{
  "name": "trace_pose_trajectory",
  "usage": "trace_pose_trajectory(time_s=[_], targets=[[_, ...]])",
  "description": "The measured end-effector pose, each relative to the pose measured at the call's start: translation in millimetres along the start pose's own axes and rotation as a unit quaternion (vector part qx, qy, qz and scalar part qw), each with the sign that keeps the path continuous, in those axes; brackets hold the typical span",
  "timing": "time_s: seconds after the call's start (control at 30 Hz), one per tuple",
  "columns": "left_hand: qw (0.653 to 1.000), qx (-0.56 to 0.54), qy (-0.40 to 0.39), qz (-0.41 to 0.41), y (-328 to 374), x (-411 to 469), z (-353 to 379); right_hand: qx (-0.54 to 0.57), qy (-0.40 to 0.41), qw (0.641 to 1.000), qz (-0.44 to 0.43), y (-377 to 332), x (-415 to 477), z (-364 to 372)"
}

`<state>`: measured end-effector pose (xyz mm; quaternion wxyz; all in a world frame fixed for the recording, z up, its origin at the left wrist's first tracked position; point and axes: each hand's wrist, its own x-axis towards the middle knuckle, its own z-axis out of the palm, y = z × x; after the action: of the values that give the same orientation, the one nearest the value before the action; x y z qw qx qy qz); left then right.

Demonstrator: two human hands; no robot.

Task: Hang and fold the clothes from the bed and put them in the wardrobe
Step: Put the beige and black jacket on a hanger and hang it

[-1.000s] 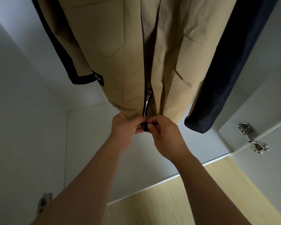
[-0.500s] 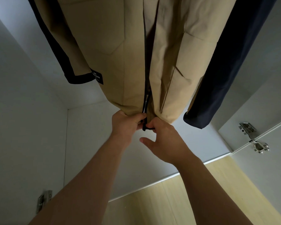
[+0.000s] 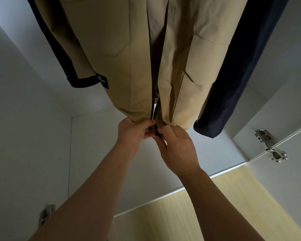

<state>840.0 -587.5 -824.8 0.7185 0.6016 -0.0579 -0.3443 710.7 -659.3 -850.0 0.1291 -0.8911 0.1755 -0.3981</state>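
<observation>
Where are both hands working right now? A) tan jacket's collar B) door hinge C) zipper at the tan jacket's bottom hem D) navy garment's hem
C: the left hand and right hand both pinch the black zipper at the tan jacket hem.

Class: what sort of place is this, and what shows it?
Most likely inside a white wardrobe: a beige zip-front jacket and a navy garment hang from above, and a metal door hinge sits at its opening.
</observation>
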Motion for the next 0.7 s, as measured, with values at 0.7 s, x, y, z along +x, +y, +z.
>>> trace_pose_trajectory(time_s=[0.7], targets=[[0.989,0.068,-0.109,-0.075,21.0,-0.4,-21.8,0.043,-0.05,0.995,0.077,4.6,-5.5,7.3]])
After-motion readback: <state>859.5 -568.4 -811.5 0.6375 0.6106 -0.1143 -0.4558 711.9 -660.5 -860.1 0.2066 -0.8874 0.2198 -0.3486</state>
